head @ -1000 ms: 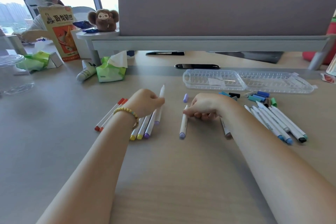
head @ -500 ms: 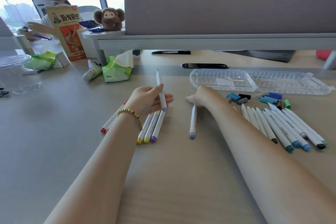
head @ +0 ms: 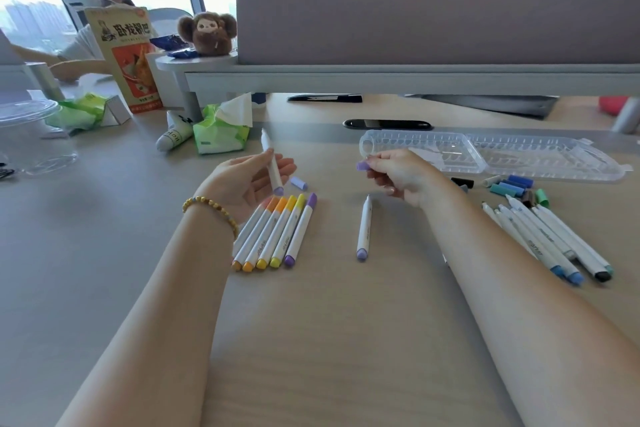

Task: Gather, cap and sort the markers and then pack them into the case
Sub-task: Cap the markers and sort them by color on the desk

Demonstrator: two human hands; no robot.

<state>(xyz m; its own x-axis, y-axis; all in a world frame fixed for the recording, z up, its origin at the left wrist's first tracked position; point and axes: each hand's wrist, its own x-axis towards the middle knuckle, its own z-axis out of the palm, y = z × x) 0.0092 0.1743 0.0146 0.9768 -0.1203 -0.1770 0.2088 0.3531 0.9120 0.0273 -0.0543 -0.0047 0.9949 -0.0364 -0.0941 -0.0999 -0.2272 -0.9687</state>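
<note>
The left hand (head: 249, 180) holds an uncapped marker (head: 271, 163) mid-barrel; the right hand (head: 398, 173) pinches a purple cap (head: 362, 166). Both look light, rigid and smooth, so grip the barrel firmly when capping.

Case (head: 519, 156) behind markers (head: 277, 236)

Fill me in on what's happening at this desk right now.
A person is capping and sorting markers. The left hand holds an uncapped white marker tip up, while the right hand pinches a purple cap, apparently about to fit it. A capped row of orange, yellow and purple markers lies below the left hand, with a loose lilac cap nearby. One uncapped purple marker lies alone; more uncapped markers and loose caps wait at right. The clear case lies open, nothing packed.
</note>
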